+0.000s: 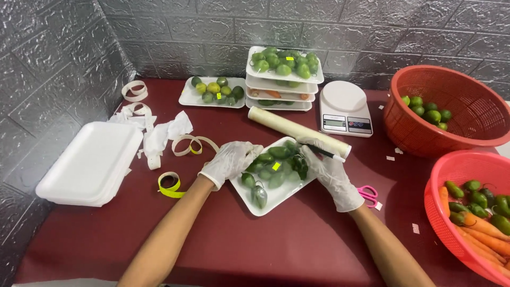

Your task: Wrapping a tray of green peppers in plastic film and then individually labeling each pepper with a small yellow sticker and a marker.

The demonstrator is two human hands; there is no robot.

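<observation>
Foam tray of green chillies (276, 170), wrapped in cling film, lies on the dark red table (297, 244) directly between both gloved hands.

Left hand (231, 161): fingers curled loosely over the tray's near-left edge, resting on the film, not clamped.

Right hand (329, 172): closed around a black marker pen (326, 153), its tip angled away from the tray; the heel of the hand sits against the tray's right edge.

Handling, as judged: tray light, foam brittle and easily dented; film slick and prone to tearing; the chillies inside are firm. Best held flat under the long edges, not pinched at a corner.

Just beyond the right hand: cling film roll (297, 130), then a digital kitchen scale (345, 109). Pink scissors (367, 194) just right of the wrist. Left of the left hand: yellow sticker roll (171, 185) and a stack of empty foam trays (90, 162).
</observation>
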